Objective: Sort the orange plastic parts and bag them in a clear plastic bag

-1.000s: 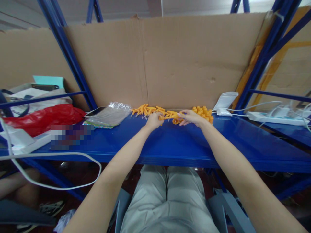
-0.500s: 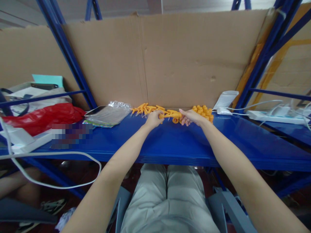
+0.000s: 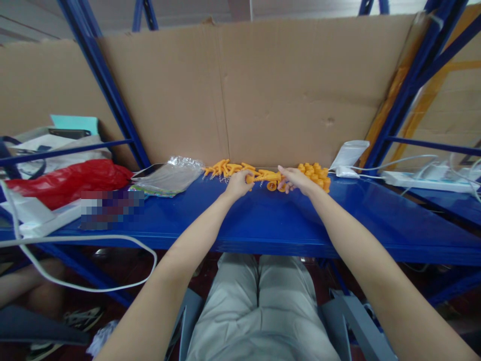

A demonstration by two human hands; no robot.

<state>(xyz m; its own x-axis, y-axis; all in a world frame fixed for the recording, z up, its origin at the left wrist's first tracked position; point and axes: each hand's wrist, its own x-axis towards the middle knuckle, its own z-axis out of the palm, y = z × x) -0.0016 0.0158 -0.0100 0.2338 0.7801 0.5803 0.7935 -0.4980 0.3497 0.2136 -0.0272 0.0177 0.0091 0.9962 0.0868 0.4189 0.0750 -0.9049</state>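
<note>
My left hand (image 3: 237, 185) is closed, with thumb and fingers pinching a yellow plastic piece (image 3: 249, 179) whose exact shape is too small to make out. To the right, my right hand (image 3: 295, 180) has its thumb raised apart from loosely bent fingers, beside yellow round parts (image 3: 271, 186) on the blue shelf. Behind and left of my left hand lies a row of yellow corkscrews (image 3: 222, 168) with thin metal spirals. More yellow pieces (image 3: 266, 176) lie between the hands. A cluster of yellow cylindrical caps (image 3: 314, 173) stands just past my right hand, partly hidden by it.
The blue metal shelf (image 3: 270, 220) is backed by a cardboard sheet (image 3: 278, 95). Clear plastic bags (image 3: 169, 175) and a red bag (image 3: 75, 183) lie at left. A white device (image 3: 348, 158) and a power strip (image 3: 428, 181) with cables sit at right. A white cable (image 3: 93, 289) hangs at front left.
The thumb and fingers of my right hand have spread slightly, and the hand has shifted a little away from the yellow round parts. My left hand stays in nearly the same place.
</note>
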